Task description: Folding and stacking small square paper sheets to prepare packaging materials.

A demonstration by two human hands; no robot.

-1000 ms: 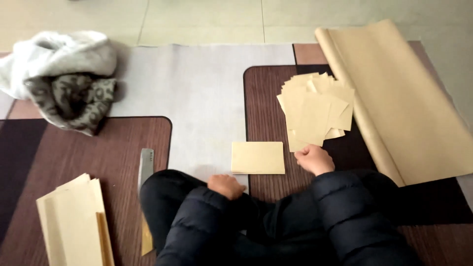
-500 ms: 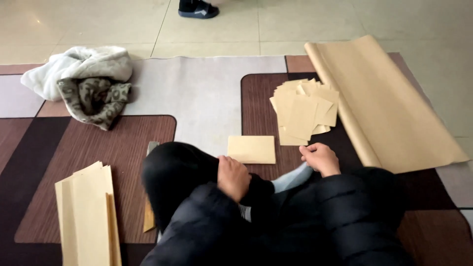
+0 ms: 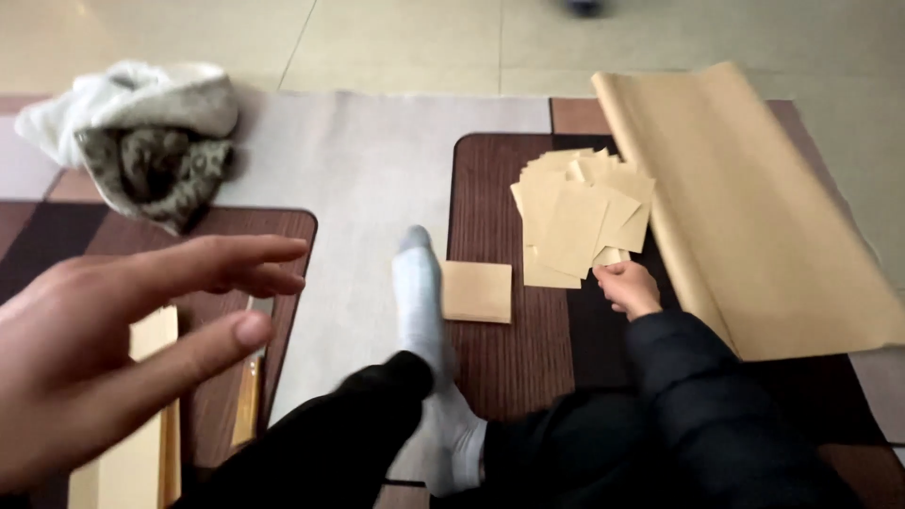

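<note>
My left hand [image 3: 113,339] is raised close to the camera at the lower left, fingers apart, holding nothing. My right hand [image 3: 630,287] rests on the dark mat, fingers curled at the near edge of a loose pile of tan paper squares [image 3: 580,215]. A single folded tan paper piece [image 3: 477,291] lies flat between my right hand and my outstretched foot in a grey sock [image 3: 421,311].
A large tan paper sheet [image 3: 754,207] lies folded at the right. A stack of long tan strips [image 3: 141,452] and a metal ruler [image 3: 249,396] lie under my left hand. A bundled scarf and white cloth [image 3: 141,137] sit at the far left on the mat [image 3: 358,170].
My left hand has lifted from my lap up toward the camera and spread open. My leg has stretched forward, showing the socked foot. My right hand has stayed by the paper pile.
</note>
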